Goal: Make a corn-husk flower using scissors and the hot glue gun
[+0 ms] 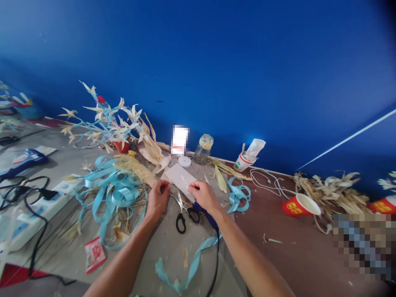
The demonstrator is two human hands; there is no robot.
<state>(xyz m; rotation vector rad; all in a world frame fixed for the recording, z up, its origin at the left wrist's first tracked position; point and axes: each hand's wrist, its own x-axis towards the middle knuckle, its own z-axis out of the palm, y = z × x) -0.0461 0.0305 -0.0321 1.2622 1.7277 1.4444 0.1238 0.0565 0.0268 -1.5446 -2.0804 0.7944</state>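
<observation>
My left hand (158, 199) and my right hand (202, 195) are both over the middle of the table, fingers curled in a pinch at the near edge of a pale flat sheet (181, 176). Something thin may run between the fingertips, too small to name. Black-handled scissors (183, 214) lie on the table between my wrists. A dark blue tool with a black cord (209, 218) lies under my right wrist. Light blue ribbon (116, 194) is piled left of my left hand.
A branch of dried husk flowers (108, 123) stands at the back left in a red cup. A glass jar (203, 148), a paper cup (243, 161), a tipped red cup (299, 205), husk piles (331, 194), a power strip (34, 210) and a blue glue gun (23, 161) surround the work area.
</observation>
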